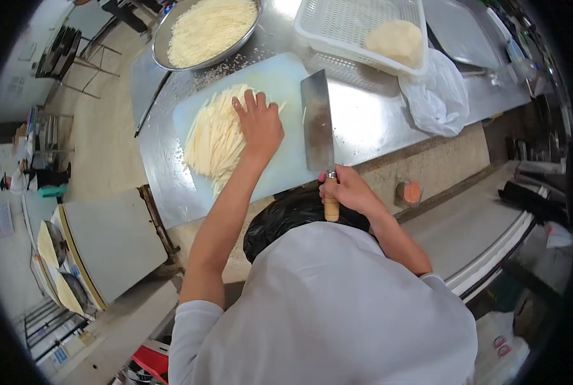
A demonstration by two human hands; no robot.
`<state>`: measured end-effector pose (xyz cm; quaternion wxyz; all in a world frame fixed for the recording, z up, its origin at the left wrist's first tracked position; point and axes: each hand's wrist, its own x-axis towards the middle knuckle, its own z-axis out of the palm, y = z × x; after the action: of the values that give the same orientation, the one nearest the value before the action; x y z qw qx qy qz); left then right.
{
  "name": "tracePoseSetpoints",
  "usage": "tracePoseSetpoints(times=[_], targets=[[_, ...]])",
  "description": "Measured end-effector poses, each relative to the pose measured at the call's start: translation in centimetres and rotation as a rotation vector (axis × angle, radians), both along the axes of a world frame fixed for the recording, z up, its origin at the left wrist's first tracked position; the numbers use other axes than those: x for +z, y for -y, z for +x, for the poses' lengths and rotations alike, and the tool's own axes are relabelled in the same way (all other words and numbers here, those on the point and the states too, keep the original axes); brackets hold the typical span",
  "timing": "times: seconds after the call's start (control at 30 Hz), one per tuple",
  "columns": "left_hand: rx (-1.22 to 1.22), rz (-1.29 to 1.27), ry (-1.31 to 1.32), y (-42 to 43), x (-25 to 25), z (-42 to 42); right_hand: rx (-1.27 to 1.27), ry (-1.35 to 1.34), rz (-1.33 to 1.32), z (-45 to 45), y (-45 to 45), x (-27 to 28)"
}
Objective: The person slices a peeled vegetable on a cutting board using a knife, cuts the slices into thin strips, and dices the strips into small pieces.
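Note:
My right hand (350,189) is wrapped round the wooden handle of a cleaver (318,122). The broad blade points away from me, along the right edge of a pale cutting board (291,83). On the board lies a heap of pale, thin-cut vegetable strips (214,138). My left hand (261,125) rests on the right side of this heap with its fingers apart and slightly bent. Its fingertips touch the strips, and the palm is hidden.
A metal bowl (251,32) of finer pale shreds stands beyond the board. At the back right, a white plastic basket (328,45) holds a peeled pale round vegetable (395,40). A plastic bag (437,96) hangs at the table's edge; another person (39,178) is far left.

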<state>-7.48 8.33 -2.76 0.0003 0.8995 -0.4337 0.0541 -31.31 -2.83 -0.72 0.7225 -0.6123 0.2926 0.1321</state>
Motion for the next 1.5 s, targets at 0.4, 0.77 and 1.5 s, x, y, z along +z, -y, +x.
tracePoseSetpoints(times=[0.4,0.77,1.5], targets=[[0.091,-0.284,-0.120,-6.0,2.4,-5.0,0.275,0.046,-0.226,-0.4,6.4,0.1],[0.284,-0.123,0.036,-7.1,-2.8,-3.4,0.299,0.097,-0.410,2.9,6.4,0.2],[0.198,-0.387,-0.269,-9.8,2.1,-4.4,0.127,0.091,-0.557,3.9,2.5,1.9]])
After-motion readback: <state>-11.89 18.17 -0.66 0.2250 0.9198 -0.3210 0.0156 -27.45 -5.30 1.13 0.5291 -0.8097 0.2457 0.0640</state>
